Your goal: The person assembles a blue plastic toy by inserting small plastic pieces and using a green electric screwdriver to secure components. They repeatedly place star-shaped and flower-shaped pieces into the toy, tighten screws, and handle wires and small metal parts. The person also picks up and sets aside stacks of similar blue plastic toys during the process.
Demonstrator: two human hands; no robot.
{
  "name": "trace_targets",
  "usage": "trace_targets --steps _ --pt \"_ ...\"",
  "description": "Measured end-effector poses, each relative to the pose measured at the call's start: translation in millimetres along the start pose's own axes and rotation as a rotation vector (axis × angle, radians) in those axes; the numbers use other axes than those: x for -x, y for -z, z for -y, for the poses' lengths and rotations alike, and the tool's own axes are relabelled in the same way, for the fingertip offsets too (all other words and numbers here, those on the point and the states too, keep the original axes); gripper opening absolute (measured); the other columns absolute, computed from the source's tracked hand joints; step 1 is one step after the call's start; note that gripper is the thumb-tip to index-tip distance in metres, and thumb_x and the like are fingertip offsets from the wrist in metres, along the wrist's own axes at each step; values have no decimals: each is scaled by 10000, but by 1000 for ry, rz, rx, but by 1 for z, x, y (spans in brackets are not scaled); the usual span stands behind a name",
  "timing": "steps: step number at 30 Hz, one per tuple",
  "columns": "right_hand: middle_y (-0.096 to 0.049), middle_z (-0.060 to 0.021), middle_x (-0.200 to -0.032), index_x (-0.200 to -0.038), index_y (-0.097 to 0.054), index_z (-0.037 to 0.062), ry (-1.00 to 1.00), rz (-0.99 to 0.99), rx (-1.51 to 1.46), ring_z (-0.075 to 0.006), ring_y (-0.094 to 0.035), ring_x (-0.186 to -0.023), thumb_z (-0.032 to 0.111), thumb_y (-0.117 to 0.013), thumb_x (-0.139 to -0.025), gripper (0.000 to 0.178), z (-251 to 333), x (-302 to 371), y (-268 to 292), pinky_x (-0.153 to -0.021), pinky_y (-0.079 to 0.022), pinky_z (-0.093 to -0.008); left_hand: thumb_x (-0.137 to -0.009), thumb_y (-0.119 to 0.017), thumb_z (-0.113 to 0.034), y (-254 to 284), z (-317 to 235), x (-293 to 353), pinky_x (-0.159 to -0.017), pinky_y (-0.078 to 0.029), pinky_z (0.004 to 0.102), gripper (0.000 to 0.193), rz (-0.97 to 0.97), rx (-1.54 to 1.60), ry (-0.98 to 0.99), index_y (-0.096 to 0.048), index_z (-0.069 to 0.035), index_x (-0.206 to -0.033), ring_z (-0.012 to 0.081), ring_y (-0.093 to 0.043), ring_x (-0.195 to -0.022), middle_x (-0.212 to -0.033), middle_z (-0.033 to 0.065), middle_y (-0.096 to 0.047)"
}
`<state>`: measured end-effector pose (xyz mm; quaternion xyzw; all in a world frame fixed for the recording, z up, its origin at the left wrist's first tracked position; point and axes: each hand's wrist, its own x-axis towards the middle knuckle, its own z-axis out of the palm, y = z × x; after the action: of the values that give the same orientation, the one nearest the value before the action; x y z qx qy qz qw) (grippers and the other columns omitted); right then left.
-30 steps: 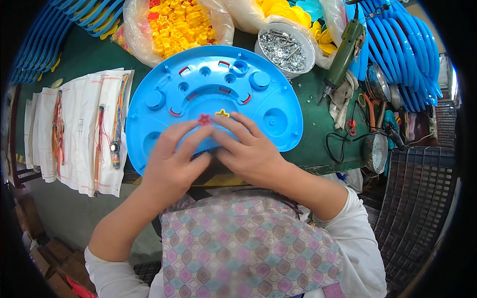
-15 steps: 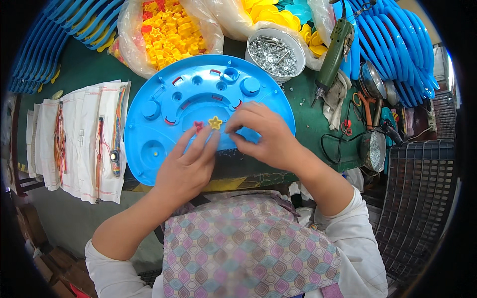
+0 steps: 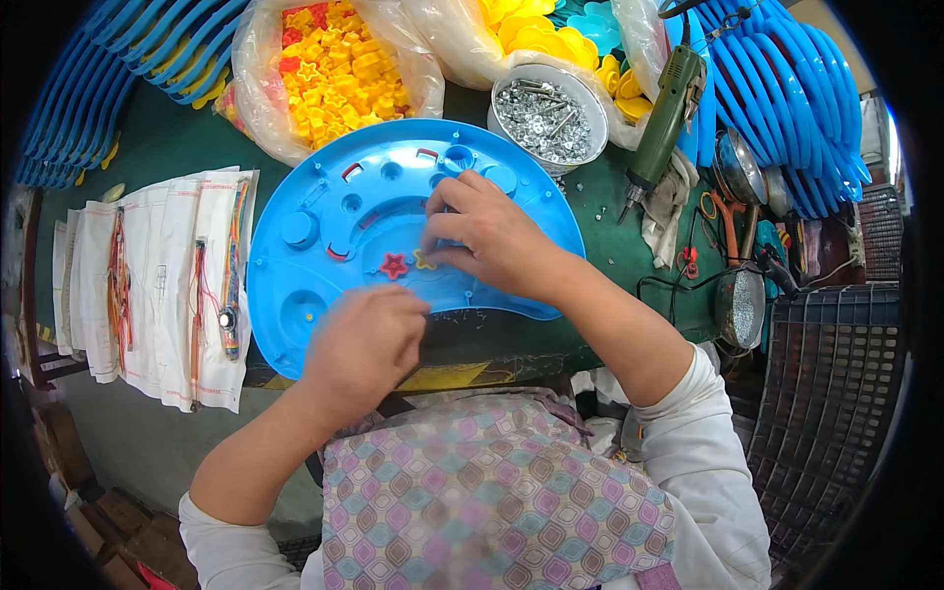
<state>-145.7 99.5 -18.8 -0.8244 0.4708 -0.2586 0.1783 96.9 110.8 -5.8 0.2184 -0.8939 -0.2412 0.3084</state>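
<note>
A blue curved plastic panel (image 3: 283, 258) lies before me with its molded inner side up. A red star piece (image 3: 393, 265) and a yellow star piece (image 3: 425, 259) sit side by side near its inner edge. My right hand (image 3: 497, 239) bends over the panel, fingers drawn together at the yellow star and partly covering it. Whatever those fingertips may pinch is hidden. Over the panel's near edge, my left hand (image 3: 364, 344) has its fingers curled, but motion smears them. Small red parts sit in the panel's slots.
Behind the panel stand a bag of yellow and red star pieces (image 3: 344, 84) and a white tub of screws (image 3: 551, 113). A green electric screwdriver (image 3: 667, 118) hangs at right. Wired parts lie on white sheets (image 3: 162, 285) at left. Blue panels (image 3: 787, 88) are stacked at back right.
My left hand has left the stars and pulled back toward me. My right hand has moved left and slightly up, to the yellow star. The panel has shifted slightly toward me.
</note>
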Motion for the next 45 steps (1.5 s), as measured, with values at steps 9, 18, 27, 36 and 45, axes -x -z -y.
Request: trace_targets --steps 9,18,27,36,45 --pt "-578 -78 -1080 -911 -704 106 6 86 58 -296 -538 -1033 125 -756 -834 95 4 -4 9 -925 -465 -416 -848 -785 -44 9 5 -17 -754 -545 318 135 23 380 647 -702 -3 -945 203 -696 -811 -914 104 -709" --pt "-626 -111 -1032 -880 -742 95 -146 263 173 -311 -568 -1053 143 -766 -803 94 21 -25 16 -857 -498 -421 -911 -749 -62 23 17 -29 -792 -540 263 120 70 499 780 -743 -8 -1018 118 -690 -871 -941 54 -738" --pt "-663 -88 -1010 -1056 -691 66 -348 -637 -22 -245 -646 -944 146 -810 -836 263 17 -2 51 -825 -510 -354 -797 -784 -66 20 35 -31 -972 -447 421 131 98 -194 235 -707 -69 -903 320 -534 -1104 -1099 97 -598" --pt "-568 -205 -1297 -1476 -382 -30 -645 -1174 135 -265 -598 -1197 362 -714 -978 715 -99 70 86 -1008 -478 -388 -810 -769 -74 16 37 -38 -997 -428 440 112 176 -182 264 -720 -93 -908 321 -521 -1123 -1119 96 -596" --pt "-675 -223 -1135 -1452 -382 -56 -520 -1079 -442 -233 -719 -897 325 -663 -1019 642 -85 68 111 -698 -602 -309 -825 -753 -64 15 34 -43 -993 -429 437 106 224 -231 314 -700 -71 -917 330 -509 -1112 -1115 105 -581"
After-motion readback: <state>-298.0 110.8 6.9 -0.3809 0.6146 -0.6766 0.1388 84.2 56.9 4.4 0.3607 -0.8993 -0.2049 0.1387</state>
